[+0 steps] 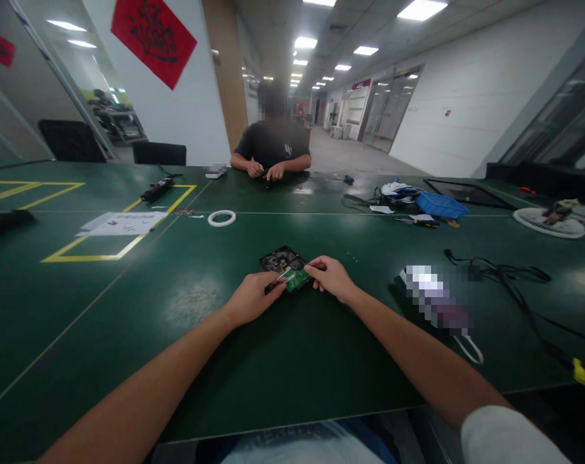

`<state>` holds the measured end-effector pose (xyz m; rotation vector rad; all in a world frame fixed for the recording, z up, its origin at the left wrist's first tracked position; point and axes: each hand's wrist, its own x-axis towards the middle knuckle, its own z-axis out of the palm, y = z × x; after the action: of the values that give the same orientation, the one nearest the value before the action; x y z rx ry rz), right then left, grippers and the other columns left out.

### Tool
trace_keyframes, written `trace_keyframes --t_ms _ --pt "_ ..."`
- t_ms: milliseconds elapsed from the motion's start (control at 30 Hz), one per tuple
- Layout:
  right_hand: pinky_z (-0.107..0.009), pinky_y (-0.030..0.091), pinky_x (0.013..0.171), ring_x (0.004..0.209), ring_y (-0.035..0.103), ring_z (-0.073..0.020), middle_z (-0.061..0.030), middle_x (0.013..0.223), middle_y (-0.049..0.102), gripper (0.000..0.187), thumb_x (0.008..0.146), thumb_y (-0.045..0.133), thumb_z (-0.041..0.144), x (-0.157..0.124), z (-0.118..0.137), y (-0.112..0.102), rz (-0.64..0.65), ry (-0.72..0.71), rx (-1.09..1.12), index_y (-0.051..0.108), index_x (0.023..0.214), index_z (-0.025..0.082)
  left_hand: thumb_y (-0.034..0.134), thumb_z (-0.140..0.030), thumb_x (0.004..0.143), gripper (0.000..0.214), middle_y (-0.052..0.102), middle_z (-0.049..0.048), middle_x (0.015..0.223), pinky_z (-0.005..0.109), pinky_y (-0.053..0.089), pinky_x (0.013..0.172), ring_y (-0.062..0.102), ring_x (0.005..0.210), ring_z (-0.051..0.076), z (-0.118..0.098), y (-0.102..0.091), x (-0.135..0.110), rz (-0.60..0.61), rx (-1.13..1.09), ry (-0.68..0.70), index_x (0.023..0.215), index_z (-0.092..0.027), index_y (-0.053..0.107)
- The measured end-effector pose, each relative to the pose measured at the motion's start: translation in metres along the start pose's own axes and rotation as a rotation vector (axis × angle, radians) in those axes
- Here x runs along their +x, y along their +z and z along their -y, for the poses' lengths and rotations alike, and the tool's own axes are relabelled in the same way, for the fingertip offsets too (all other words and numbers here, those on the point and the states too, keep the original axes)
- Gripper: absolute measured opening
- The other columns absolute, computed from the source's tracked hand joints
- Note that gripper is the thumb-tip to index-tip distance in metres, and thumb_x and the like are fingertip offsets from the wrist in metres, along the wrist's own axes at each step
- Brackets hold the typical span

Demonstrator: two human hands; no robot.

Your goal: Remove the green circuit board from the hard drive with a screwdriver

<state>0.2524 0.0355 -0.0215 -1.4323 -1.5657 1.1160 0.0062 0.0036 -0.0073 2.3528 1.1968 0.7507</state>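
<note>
Lying around the green table (273,374): a white ring (222,224) and paper sheets (122,223) to my left, a blue tray (442,205) and a black cable (512,295) to my right.
Person across (269,145): sits at the far edge, hands on the tabletop.
Pixelated object (435,296): near my right forearm, too masked to identify.
Green circuit board (298,280): in front of me, just beside an open black casing (278,259); my fingers cover its ends.
Left hand (253,298): curled at the board's left end; I can't tell how tightly.
Right hand (335,278): thumb and forefinger pinching the board's right end.
</note>
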Motion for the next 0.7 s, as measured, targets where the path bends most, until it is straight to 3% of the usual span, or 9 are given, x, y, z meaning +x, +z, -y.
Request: trace_keyframes --t_ms 167,333,500,600,700 --pt "-0.018 0.041 0.035 0.049 0.059 -0.0071 -0.0055 0.091 0.07 0.02 0.089 0.071 0.032 0.001 -0.003 0.003 -0.04 0.003 -0.002 0.063 0.1 0.018 0.058 -0.039 0.095 0.028 0.074 0.0044 0.11 0.031 0.049 0.092 0.068 0.099 0.022 -0.002 0.0 0.0 0.032 -0.013 0.054 0.116 -0.026 0.072" --pt "-0.017 0.038 0.033 0.046 0.057 -0.0077 -0.0037 0.08 0.069 0.021 0.09 0.071 0.037 0.001 -0.002 0.004 -0.059 0.015 -0.025 0.063 0.097 0.019 0.064 -0.043 0.093 0.031 0.072 0.0049 0.099 0.031 0.05 0.088 0.068 0.091 0.022 0.002 0.002 0.001 0.093 0.032 0.055 0.116 -0.024 0.071" --pt "-0.017 0.036 0.033 0.047 0.057 -0.0075 -0.0046 0.085 0.07 0.026 0.085 0.076 0.04 0.003 -0.002 0.002 -0.054 0.003 -0.045 0.064 0.096 0.019 0.064 -0.044 0.093 0.027 0.07 0.0066 0.101 0.03 0.049 0.085 0.067 0.092 0.023 0.005 0.011 0.002 0.045 0.204 0.026 0.11 -0.023 0.07" --pt "-0.019 0.035 0.034 0.048 0.057 -0.0086 -0.0053 0.086 0.071 0.027 0.083 0.076 0.041 0.006 -0.003 0.001 -0.033 -0.011 -0.051 0.066 0.097 0.019 0.065 -0.049 0.092 0.028 0.069 0.0067 0.099 0.029 0.049 0.079 0.066 0.09 0.023 -0.001 0.017 0.002 0.013 0.308 0.0 0.101 -0.023 0.07" --pt "-0.021 0.041 0.043 0.049 0.058 -0.0108 -0.0037 0.074 0.069 0.028 0.09 0.066 0.047 0.011 -0.002 -0.01 -0.083 -0.034 -0.13 0.07 0.095 0.02 0.061 -0.051 0.094 0.03 0.067 0.0075 0.096 0.028 0.048 0.073 0.065 0.085 0.022 -0.01 0.022 0.003 0.03 0.371 0.013 0.096 -0.022 0.069"
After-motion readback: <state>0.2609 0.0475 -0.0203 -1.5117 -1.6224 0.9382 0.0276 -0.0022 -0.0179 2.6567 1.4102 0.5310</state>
